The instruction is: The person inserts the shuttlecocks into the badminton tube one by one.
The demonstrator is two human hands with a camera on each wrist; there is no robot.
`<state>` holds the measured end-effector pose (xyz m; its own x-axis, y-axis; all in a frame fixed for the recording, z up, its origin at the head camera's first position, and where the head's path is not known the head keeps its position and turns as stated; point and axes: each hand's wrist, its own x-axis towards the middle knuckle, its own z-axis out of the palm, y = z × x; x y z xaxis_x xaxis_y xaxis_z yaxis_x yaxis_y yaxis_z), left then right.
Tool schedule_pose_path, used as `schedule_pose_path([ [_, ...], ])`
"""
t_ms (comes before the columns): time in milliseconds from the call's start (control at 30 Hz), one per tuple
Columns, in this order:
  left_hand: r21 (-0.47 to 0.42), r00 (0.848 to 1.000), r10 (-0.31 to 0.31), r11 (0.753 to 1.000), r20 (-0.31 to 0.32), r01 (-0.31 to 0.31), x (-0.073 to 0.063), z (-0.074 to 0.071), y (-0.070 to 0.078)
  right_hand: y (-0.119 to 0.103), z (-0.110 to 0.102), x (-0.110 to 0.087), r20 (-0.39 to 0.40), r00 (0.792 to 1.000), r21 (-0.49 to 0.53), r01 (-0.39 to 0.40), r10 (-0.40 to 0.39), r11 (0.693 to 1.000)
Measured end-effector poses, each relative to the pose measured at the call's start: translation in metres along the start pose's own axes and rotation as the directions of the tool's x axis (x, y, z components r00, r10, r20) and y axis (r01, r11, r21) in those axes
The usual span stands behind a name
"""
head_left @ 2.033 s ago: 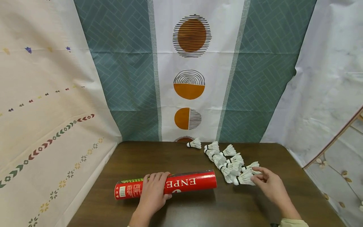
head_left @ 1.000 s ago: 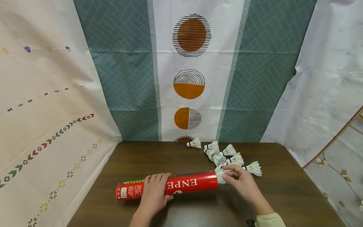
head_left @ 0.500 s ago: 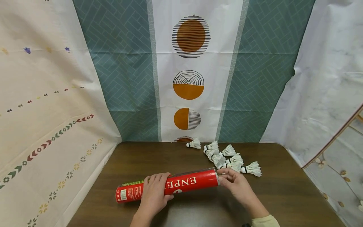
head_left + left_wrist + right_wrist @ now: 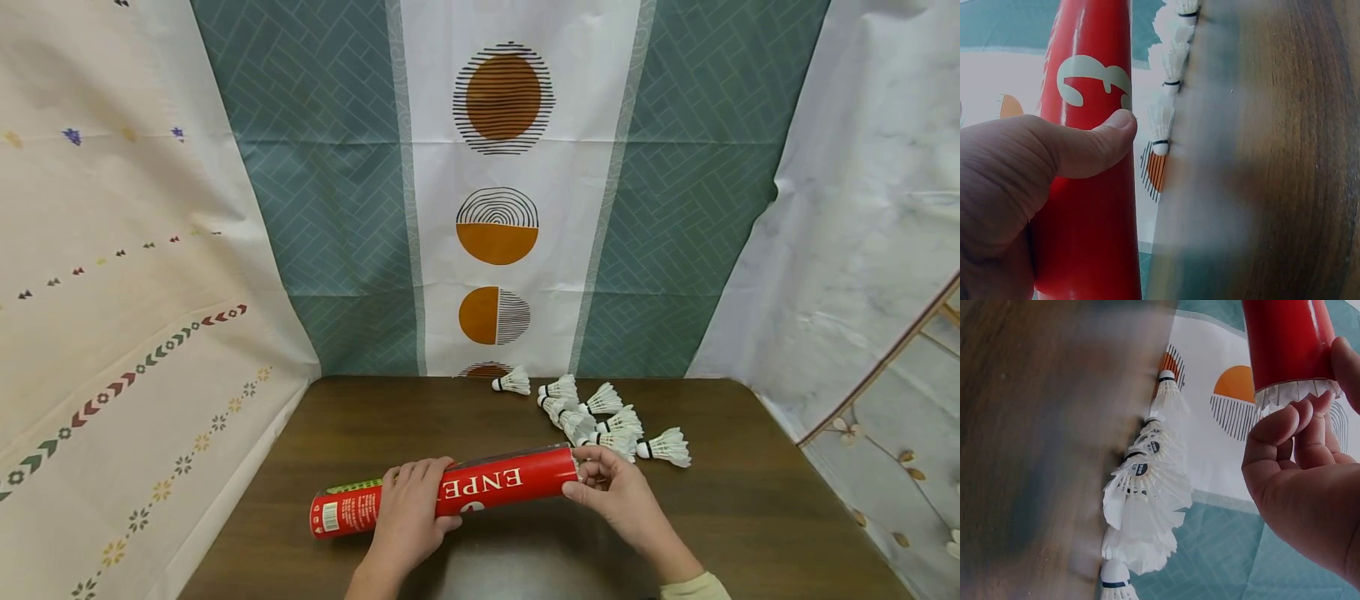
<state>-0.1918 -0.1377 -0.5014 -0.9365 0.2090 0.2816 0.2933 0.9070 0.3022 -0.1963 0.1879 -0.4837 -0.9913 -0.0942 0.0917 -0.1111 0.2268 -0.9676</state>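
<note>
My left hand (image 4: 408, 508) grips a red shuttlecock tube (image 4: 502, 482) round its middle. The tube lies slanted over the table, its mouth facing right. In the left wrist view my thumb (image 4: 1094, 147) lies across its red wall. At the mouth my right hand (image 4: 618, 504) has curled fingers on a white shuttlecock (image 4: 1291, 392). Only the feather tips stick out of the rim; the rest is hidden inside the tube. The right thumb (image 4: 1347, 369) lies along the tube's outer wall near the rim.
Several loose shuttlecocks (image 4: 577, 421) lie in a cluster behind the tube's mouth. One shuttlecock (image 4: 665, 447) lies apart on the right, another (image 4: 512, 381) near the back edge. The brown table (image 4: 765, 500) meets a hanging patterned cloth (image 4: 495, 167) at the back.
My right hand brought a shuttlecock left from the pile to the tube's mouth, and it slid in until mostly hidden. My left hand stays on the tube, which shifted slightly right.
</note>
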Motion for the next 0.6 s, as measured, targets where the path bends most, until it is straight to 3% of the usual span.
schedule_pose_path([
  [333, -0.019, 1.000, -0.007, 1.000, 0.011, 0.007, 0.0001, 0.0002, -0.0004, -0.0029, 0.0028, -0.0017, 0.021, 1.000, -0.012, 0.017, -0.017, 1.000],
  [467, -0.022, 1.000, -0.007, 1.000, 0.016, 0.007, 0.0005, 0.0004, -0.0005, -0.0001, 0.0030, -0.0025, 0.099, 0.992, -0.018, 0.083, -0.081, 0.996],
  [600, -0.018, 1.000, 0.001, 1.000, 0.012, -0.001, 0.0006, 0.0009, -0.0005, 0.0040, 0.0045, -0.0036, 0.235, 0.960, 0.059, 0.140, -0.150, 0.988],
])
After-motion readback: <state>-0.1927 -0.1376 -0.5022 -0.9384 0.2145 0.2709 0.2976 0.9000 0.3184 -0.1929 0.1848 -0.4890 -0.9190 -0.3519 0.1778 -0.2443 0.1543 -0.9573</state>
